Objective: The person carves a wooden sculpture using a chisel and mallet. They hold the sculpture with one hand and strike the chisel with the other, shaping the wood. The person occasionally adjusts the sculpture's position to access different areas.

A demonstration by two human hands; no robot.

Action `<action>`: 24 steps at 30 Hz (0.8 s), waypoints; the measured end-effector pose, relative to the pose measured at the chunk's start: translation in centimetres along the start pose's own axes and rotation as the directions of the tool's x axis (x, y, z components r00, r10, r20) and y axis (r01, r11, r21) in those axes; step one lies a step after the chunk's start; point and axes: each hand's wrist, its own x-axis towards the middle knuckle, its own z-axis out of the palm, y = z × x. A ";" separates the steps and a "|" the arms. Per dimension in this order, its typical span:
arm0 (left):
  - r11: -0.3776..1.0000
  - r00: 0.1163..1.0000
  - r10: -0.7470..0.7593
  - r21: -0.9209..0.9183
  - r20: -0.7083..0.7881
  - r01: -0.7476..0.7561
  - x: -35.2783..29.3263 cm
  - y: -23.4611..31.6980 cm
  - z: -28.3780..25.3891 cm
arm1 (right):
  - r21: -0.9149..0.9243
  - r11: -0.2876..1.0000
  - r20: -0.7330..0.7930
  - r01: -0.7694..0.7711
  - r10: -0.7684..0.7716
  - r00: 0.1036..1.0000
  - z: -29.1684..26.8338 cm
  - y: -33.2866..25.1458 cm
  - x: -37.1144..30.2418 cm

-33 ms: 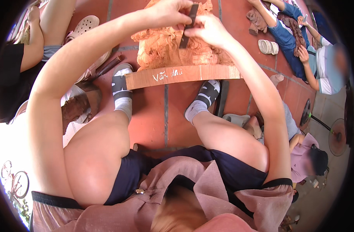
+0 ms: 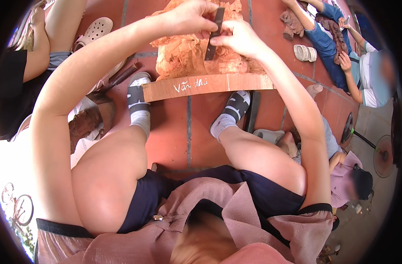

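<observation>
A carved block of light orange wood (image 2: pixel 179 57) stands in front of me on a thick curved wooden base (image 2: pixel 245 82) with white handwriting on its edge. Over the carving, both my hands pinch a narrow, flat dark strip (image 2: pixel 209 52), whose exact kind I cannot make out. My left hand (image 2: pixel 196 16) grips its upper part from the left. From the right, my right hand (image 2: pixel 241 38) holds it around the middle, thumb on top. The strip's lower end lies against or just above the wood; which one I cannot tell.
My feet in striped slides (image 2: pixel 139 92) flank the base on red floor tiles (image 2: pixel 165 141). A dark-handled tool (image 2: pixel 121 77) lies at left, beside a pale clog (image 2: pixel 99 28). Other people sit left and right; one at upper right handles a brown carving (image 2: pixel 335 33). A fan (image 2: pixel 383 155) stands far right.
The dark strip has slid slightly down toward me, with my hands still pinching it. The carving and its base have not moved.
</observation>
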 end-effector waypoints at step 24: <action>0.987 0.990 0.143 0.070 -0.002 -0.143 0.3 -1.5 0.4 | -0.055 0.998 -0.067 0.011 -0.015 0.998 0.4 -0.2 0.2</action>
